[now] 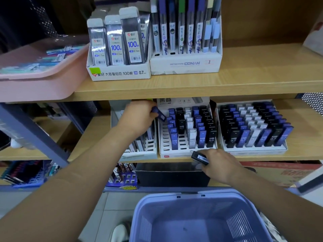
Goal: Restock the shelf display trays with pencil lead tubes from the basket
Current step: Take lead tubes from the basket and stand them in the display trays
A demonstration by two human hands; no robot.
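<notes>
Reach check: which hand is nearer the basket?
Right. Right hand with black tube just above the basket; left hand with blue tube higher, at the middle tray.

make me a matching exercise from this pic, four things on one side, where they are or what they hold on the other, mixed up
1 left hand
2 right hand
3 pink tray
4 basket

A lowest in view, nearest the person
B grips a black tube
C on the left end of the upper shelf
D grips a blue tube

Pairs: 1-D, 2-B, 3-C, 4-A
</notes>
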